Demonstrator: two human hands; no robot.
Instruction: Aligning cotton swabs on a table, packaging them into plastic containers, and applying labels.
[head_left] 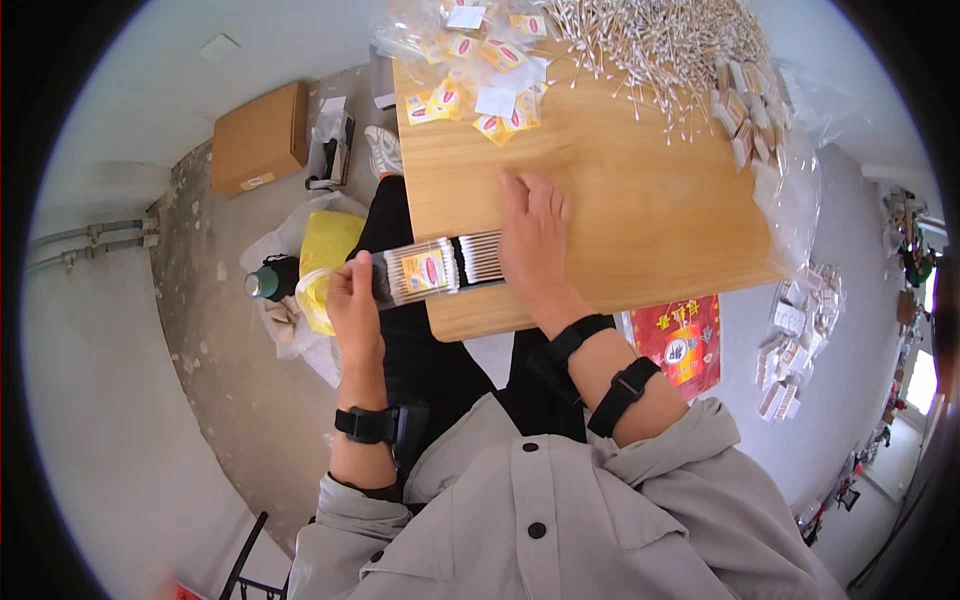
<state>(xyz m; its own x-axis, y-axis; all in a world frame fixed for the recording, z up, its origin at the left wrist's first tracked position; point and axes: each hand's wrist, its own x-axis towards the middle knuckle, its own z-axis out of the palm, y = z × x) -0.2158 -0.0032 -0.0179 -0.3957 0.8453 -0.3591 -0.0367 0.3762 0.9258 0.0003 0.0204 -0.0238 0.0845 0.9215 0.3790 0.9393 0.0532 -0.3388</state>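
Observation:
A clear plastic pack of cotton swabs (408, 275) with a yellow label card lies slanted at the table's near left corner, partly past the edge. Its left end is pinched between the thumb and fingers of my left hand (352, 292). A second row of cotton swabs (481, 257) lies just to its right, beyond a narrow black strip. My right hand (535, 235) rests palm down over the right end of that row and hides it. Its fingers point toward the far side, somewhat apart; nothing shows in them.
On the wooden table (640, 200), loose cotton swabs (665, 45) heap at the far side, beside stacked swab bundles (750, 115). Yellow label cards (505, 55) lie in clear bags. Packed swabs (795, 335) lie on the floor at right; a cardboard box (260, 140) and yellow bag (330, 250) at left.

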